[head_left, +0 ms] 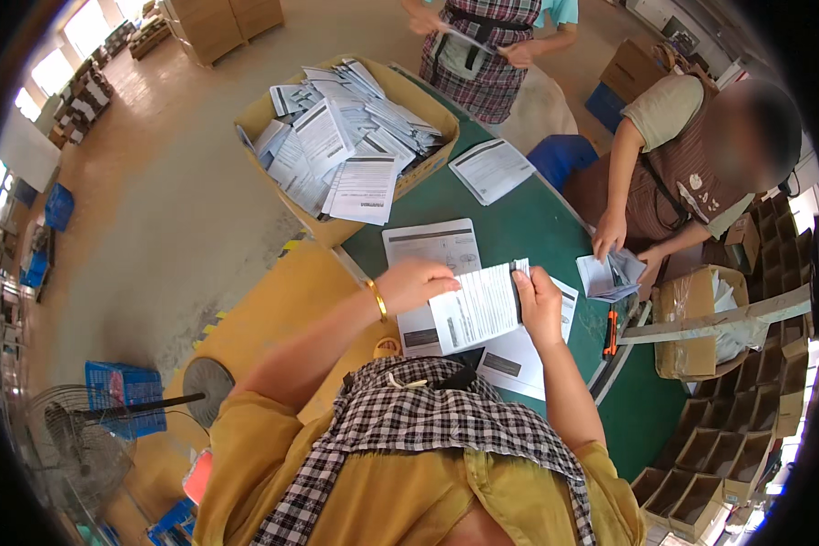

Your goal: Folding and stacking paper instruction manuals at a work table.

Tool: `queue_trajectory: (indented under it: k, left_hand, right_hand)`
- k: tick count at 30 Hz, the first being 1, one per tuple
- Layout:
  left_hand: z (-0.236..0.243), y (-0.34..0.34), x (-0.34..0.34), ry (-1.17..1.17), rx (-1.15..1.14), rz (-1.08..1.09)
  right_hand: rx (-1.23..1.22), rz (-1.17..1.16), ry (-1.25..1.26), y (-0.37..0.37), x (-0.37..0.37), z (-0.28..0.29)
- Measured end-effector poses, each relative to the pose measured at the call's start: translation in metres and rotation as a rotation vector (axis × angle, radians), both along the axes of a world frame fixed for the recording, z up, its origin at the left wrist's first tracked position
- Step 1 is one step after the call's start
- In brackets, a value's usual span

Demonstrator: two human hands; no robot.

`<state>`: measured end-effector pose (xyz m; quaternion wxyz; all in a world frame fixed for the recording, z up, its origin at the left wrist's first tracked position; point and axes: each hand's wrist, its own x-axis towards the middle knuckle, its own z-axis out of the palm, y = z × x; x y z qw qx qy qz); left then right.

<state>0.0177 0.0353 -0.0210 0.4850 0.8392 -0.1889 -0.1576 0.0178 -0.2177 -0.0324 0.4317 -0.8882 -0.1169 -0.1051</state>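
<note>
I hold a folded printed leaflet [471,311] upright-reading in front of me, over the green table [400,255]. My left hand [417,287], with a gold bangle at the wrist, closes on its upper left edge. My right hand [539,305] grips its right edge, thumb along it. Beneath lie flat printed sheets [419,238] at the left and more [519,373] at the lower right. A folded leaflet stack [490,169] lies farther back. An orange cutter [612,332] rests at the table's right edge.
A carton [254,178] heaped with leaflets sits back left. A co-worker [642,173] handles papers at right; another person [478,64] stands across the table. A metal bar [719,320], an open box [681,359] and cardboard slots [746,428] are at right; a fan [68,432] stands lower left.
</note>
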Motion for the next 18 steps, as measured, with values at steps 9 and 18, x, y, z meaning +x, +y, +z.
queue_trajectory:
  k: [9, 18]
  left_hand:
    - [0.017, 0.164, 0.078, -0.162, 0.326, 0.475]
    - [-0.154, -0.007, -0.057, -0.245, 0.388, -0.133]
  right_hand:
    - [-0.254, 0.154, 0.297, -0.045, -0.009, -0.074]
    - [-0.709, 0.494, -0.191, -0.021, -0.049, -0.154]
